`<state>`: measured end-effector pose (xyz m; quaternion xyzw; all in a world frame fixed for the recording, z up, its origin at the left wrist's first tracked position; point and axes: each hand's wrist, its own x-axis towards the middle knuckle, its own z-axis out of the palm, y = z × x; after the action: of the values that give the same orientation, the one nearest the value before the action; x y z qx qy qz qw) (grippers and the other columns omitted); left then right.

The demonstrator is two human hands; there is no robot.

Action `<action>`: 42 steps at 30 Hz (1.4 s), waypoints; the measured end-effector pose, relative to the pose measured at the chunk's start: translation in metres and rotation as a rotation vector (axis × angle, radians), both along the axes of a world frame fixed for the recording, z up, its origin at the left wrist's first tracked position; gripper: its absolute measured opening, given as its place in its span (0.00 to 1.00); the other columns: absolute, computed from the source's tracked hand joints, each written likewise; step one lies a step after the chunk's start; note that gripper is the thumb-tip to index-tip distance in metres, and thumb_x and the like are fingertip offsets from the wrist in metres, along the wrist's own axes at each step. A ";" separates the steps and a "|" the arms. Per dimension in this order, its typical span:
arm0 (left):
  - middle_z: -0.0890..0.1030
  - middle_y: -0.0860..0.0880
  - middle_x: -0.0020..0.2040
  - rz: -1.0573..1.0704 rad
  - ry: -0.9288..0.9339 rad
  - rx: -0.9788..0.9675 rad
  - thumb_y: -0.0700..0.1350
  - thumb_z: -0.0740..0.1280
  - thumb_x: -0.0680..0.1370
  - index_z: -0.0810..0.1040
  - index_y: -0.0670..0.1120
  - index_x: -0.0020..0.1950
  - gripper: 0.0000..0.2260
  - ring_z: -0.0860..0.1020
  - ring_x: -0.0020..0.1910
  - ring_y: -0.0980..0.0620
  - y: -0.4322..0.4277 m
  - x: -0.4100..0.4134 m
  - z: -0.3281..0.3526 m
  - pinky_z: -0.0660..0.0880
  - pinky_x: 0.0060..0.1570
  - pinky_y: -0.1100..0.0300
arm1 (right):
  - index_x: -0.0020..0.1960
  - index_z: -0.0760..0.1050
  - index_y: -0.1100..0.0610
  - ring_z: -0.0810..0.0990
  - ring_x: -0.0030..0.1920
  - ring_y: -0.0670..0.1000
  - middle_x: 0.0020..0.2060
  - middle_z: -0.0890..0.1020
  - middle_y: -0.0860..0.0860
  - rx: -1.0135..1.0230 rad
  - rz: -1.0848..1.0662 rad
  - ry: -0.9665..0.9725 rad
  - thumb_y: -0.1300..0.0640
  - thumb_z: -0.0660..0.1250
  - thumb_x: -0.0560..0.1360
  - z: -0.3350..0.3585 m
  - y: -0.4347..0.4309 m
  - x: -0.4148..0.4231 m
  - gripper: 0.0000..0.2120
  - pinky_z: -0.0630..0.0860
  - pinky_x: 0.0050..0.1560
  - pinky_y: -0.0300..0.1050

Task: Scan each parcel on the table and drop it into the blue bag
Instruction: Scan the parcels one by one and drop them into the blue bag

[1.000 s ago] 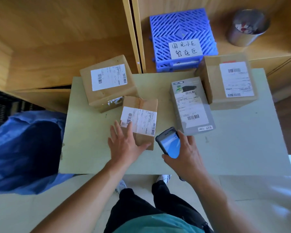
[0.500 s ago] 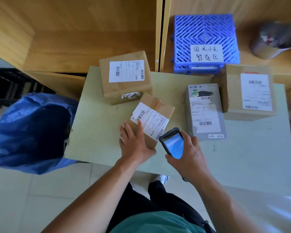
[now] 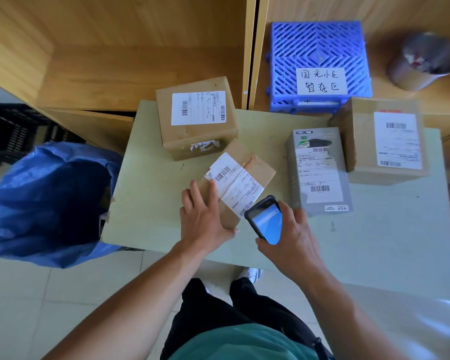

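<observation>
A small brown parcel (image 3: 255, 169) with a white barcode label lies turned at an angle near the front of the pale green table (image 3: 151, 203). My left hand (image 3: 202, 219) grips its near left end, fingers over the top. My right hand (image 3: 291, 242) holds a black handheld scanner (image 3: 266, 222) with a lit blue screen just right of the parcel's label. A larger brown box (image 3: 196, 118), a grey box (image 3: 318, 172) and another brown box (image 3: 385, 141) sit further back. The open blue bag (image 3: 47, 201) stands left of the table.
A blue slatted plastic crate (image 3: 320, 58) with a handwritten sign and a metal cup (image 3: 421, 61) rest on the wooden shelf behind the table. A black crate (image 3: 13, 128) sits on the floor at far left. My legs stand below the table's front edge.
The small parcel has been rotated clockwise under my left hand, so its label now runs diagonally. The scanner has stayed close beside it. The camera view has shifted left.
</observation>
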<state>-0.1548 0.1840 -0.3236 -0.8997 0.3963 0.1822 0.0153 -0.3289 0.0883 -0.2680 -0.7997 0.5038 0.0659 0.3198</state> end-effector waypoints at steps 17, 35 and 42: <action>0.52 0.33 0.79 -0.144 -0.185 0.065 0.69 0.76 0.61 0.50 0.40 0.82 0.62 0.57 0.75 0.32 0.079 0.067 0.047 0.73 0.64 0.46 | 0.73 0.56 0.47 0.72 0.55 0.54 0.56 0.66 0.49 -0.074 0.178 0.099 0.45 0.72 0.65 0.024 0.046 0.079 0.41 0.71 0.51 0.49; 0.51 0.35 0.81 0.081 -0.185 -0.114 0.71 0.75 0.61 0.54 0.53 0.82 0.55 0.54 0.78 0.32 0.292 0.239 0.048 0.71 0.65 0.38 | 0.74 0.58 0.46 0.74 0.56 0.57 0.58 0.68 0.50 -0.060 0.320 -0.120 0.46 0.73 0.66 0.037 0.209 0.293 0.42 0.76 0.51 0.51; 0.49 0.36 0.82 0.193 -0.185 -0.127 0.67 0.75 0.63 0.53 0.55 0.82 0.54 0.53 0.79 0.31 0.351 0.317 0.043 0.70 0.63 0.36 | 0.72 0.58 0.43 0.76 0.52 0.58 0.55 0.66 0.47 -0.015 0.353 -0.112 0.45 0.72 0.65 0.039 0.262 0.350 0.40 0.80 0.42 0.54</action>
<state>0.1625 0.5350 -0.2803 -0.9458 0.3154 0.0738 -0.0226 0.0211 0.3504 -0.2289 -0.8806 0.3374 0.0727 0.3247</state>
